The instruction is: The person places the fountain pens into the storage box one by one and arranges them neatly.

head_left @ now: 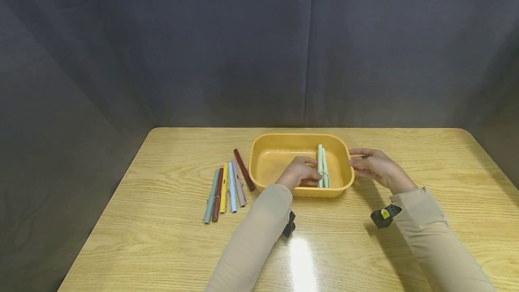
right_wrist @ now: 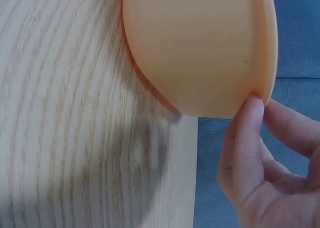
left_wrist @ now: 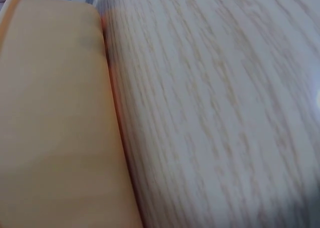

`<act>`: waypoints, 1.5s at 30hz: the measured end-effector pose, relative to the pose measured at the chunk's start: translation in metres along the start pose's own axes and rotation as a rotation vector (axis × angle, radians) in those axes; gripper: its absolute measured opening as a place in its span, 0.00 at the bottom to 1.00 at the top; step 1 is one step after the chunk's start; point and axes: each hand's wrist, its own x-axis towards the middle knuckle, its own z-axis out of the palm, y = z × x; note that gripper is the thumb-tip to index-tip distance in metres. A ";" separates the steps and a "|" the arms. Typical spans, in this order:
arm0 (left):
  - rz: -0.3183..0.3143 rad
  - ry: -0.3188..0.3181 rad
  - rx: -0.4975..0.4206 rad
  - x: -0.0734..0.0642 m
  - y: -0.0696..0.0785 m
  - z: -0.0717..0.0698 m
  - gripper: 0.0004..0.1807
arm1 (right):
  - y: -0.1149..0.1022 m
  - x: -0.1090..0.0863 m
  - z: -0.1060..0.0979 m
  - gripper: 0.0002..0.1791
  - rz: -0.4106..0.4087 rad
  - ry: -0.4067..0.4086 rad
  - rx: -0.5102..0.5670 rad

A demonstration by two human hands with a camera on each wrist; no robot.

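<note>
A yellow-orange plastic tray (head_left: 300, 192) stands on the table, its outer wall filling the left side of the left wrist view. Inside, toward its right end, two light green pens (head_left: 325, 166) lie side by side. My left hand (head_left: 298, 172) reaches over the near rim and holds the left one of the pair, one fingertip overlapping its barrel. My right hand (head_left: 375, 168) grips the tray's right end. The right wrist view shows its fingertips (right_wrist: 254, 105) pinching at the rim corner.
Left of the tray, several capped pens lie roughly side by side: grey-green (head_left: 211, 197), dark red (head_left: 217, 195), yellow (head_left: 224, 188), light blue (head_left: 232, 187) and mauve (head_left: 239, 184). Another dark red pen (head_left: 244, 170) slants close to the tray's left wall. A dark curtain (head_left: 227, 57) hangs behind the table.
</note>
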 end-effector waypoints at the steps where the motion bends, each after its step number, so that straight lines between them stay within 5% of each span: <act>1: 0.004 0.002 0.004 0.000 0.000 0.000 0.29 | -0.001 0.000 0.001 0.34 0.003 0.001 0.001; 16: -0.013 0.043 0.054 0.002 -0.001 0.004 0.29 | 0.000 0.000 -0.002 0.35 0.003 -0.011 0.030; 45: 0.024 0.021 0.064 0.001 0.000 0.000 0.31 | 0.001 0.001 -0.002 0.35 -0.006 -0.008 0.034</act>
